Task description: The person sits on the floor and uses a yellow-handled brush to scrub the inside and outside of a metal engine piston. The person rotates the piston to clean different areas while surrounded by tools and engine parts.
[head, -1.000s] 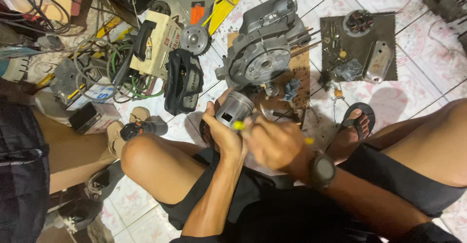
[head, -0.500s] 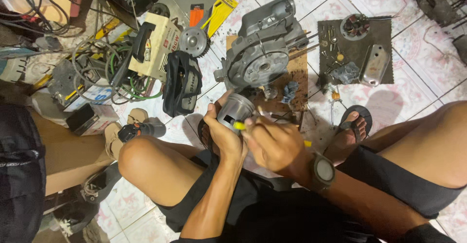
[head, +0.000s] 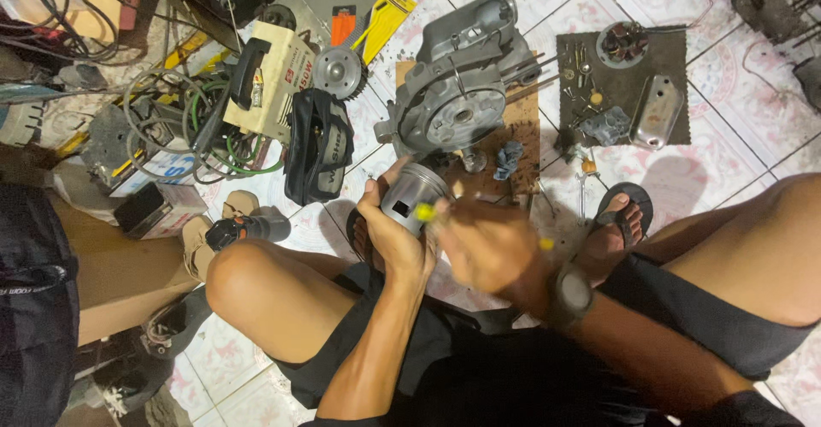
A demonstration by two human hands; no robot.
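— Since half a second ago, what moved?

— Mostly my right hand [head: 487, 246]: it has gone blurred and slid a touch right, with the yellow-tipped tool [head: 422, 212] still at the side of the piston [head: 409, 194]. My left hand [head: 392, 232] has barely shifted.

— How do the hands stand?

— Left hand is wrapped around the piston from below and the left. Right hand is closed on the tool's handle, though blur hides the fingers.

— Where is the piston?

— Held up over the tiled floor [head: 753, 145], between my knees, just near of the engine casing [head: 457, 94]. Its long axis tilts far and right, open skirt toward me. The tool comes at it from the right, so the right hand works while the left steadies.
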